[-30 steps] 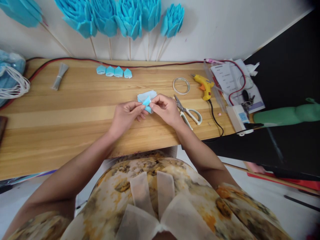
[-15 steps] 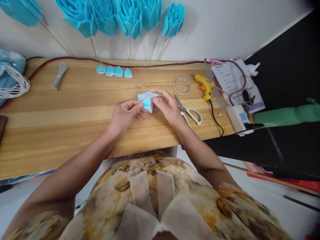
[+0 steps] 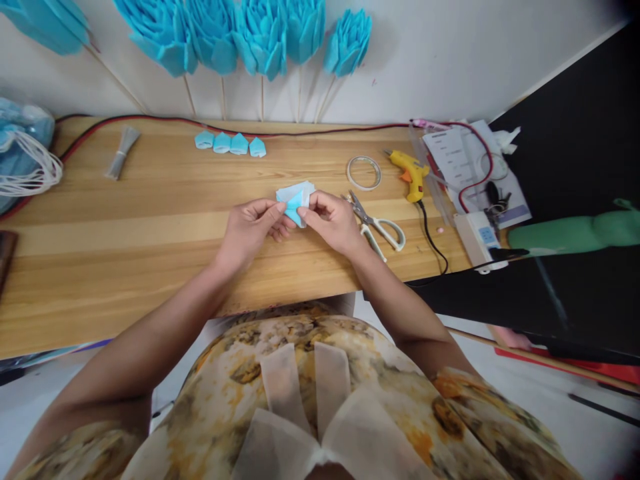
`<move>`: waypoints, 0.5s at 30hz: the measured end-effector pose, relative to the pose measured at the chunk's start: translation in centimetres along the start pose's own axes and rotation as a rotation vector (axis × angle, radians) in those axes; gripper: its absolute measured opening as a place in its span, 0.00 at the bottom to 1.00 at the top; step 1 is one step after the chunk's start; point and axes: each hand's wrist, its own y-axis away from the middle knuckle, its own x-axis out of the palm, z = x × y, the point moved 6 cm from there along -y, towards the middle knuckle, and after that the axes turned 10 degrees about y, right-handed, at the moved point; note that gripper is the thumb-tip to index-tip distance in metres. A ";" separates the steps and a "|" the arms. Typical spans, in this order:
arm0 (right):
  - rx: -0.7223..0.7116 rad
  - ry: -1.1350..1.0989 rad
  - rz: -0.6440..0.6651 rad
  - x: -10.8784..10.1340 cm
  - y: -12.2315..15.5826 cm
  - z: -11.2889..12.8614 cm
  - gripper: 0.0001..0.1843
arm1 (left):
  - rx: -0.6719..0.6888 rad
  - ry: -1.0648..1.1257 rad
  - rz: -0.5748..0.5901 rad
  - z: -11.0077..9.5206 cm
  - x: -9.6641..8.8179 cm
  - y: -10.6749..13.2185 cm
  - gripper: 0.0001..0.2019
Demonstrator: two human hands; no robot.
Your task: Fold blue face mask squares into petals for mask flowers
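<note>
Between my hands, a little above the wooden table, is a partly folded piece of light blue paper (image 3: 295, 196), paler on one face. My left hand (image 3: 253, 227) pinches its left lower side between thumb and fingers. On the right side my right hand (image 3: 333, 219) grips it too, thumb pressed on the front and fingers behind. Folded blue pieces (image 3: 239, 144) lie in a row farther back. Close to my right hand are scissors (image 3: 376, 223) with white handles and a roll of tape (image 3: 364, 173).
A yellow glue gun (image 3: 411, 175) lies at the right, its cord running to a white power strip (image 3: 479, 239). Large blue paper flowers (image 3: 263, 40) on sticks lean against the wall. A bundle of thin strips (image 3: 122, 152) and a white cord coil (image 3: 35, 167) are at the left.
My right hand has closed in, its raised fingers now down on the paper and the thumb pressing its front. The paper's right side is folded over more. My left hand keeps its pinch.
</note>
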 end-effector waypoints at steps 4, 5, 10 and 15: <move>0.031 -0.045 -0.002 -0.2 0.0 -0.1 0.16 | 0.023 0.107 -0.034 -0.2 -0.6 -0.2 0.15; 0.040 -0.052 -0.002 -0.2 0.0 -0.1 0.16 | 0.026 0.126 -0.033 -0.2 -0.6 -0.3 0.15; 0.049 -0.044 -0.005 -0.3 0.0 -0.1 0.16 | 0.000 0.145 -0.001 0.1 -0.3 -0.3 0.15; 0.026 -0.059 0.011 -0.1 0.0 0.1 0.16 | -0.009 0.106 0.041 0.3 0.0 -0.2 0.13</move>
